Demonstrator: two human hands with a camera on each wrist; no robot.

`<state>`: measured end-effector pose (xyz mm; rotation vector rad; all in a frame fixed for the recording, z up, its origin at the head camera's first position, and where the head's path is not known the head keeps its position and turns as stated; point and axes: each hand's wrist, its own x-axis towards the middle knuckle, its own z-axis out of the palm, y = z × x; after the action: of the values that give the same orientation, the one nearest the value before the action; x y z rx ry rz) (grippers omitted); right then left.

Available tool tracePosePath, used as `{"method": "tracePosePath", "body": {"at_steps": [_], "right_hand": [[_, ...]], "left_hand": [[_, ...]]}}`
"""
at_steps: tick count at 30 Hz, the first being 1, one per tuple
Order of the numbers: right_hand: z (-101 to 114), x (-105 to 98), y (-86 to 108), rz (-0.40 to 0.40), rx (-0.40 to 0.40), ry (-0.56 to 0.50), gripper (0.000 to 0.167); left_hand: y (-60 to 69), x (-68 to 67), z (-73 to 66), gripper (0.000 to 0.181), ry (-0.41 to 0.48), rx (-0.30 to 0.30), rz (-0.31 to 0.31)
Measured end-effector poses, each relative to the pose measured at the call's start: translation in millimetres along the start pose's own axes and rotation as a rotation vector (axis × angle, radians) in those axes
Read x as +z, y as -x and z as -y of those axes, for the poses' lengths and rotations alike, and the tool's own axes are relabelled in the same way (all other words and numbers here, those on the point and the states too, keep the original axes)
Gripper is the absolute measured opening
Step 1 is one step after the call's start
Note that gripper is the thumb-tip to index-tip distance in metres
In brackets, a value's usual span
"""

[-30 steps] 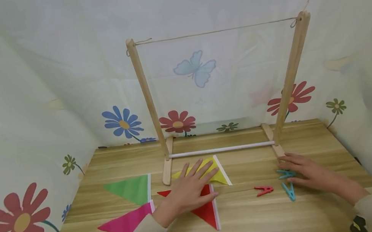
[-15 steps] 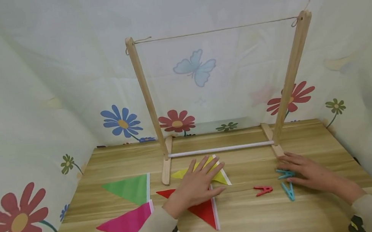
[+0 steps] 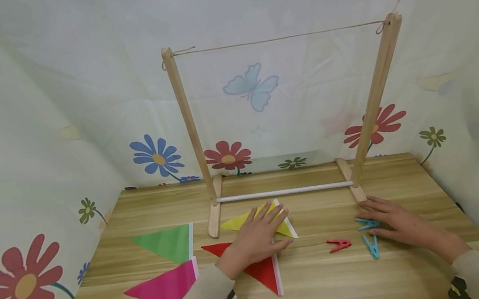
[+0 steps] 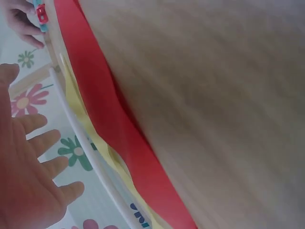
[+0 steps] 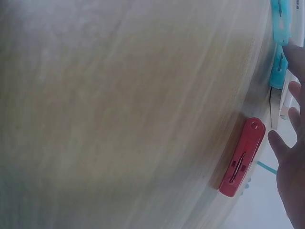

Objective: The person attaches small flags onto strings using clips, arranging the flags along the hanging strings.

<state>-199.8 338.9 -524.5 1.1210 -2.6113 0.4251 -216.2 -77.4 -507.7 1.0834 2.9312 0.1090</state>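
Note:
My left hand is spread over a red triangular flag and a yellow triangular flag, covering part of each. In the left wrist view its fingers are relaxed and apart from the red flag, holding nothing. My right hand lies beside two blue clothespins, its fingers loosely extended; whether they touch the nearer pin cannot be told. A red clothespin lies left of the blue ones. It also shows in the right wrist view, as a red clothespin near the fingers.
Green and pink triangular flags lie on the wood-grain table at the left. Behind stands a wooden frame with a string between its posts and a white rod low down. A flowered cloth surrounds the table.
My left hand has shifted slightly to the right over the red and yellow flags. The right hand, flags and clothespins look unmoved.

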Motion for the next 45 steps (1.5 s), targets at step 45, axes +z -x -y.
{"method": "tracePosePath", "body": {"at_steps": [45], "right_hand": [[2, 5, -7.9, 0.074, 0.067, 0.043, 0.044]], "left_hand": [[-51.4, -2.7, -48.0, 0.092, -0.012, -0.312, 0.238]]}}
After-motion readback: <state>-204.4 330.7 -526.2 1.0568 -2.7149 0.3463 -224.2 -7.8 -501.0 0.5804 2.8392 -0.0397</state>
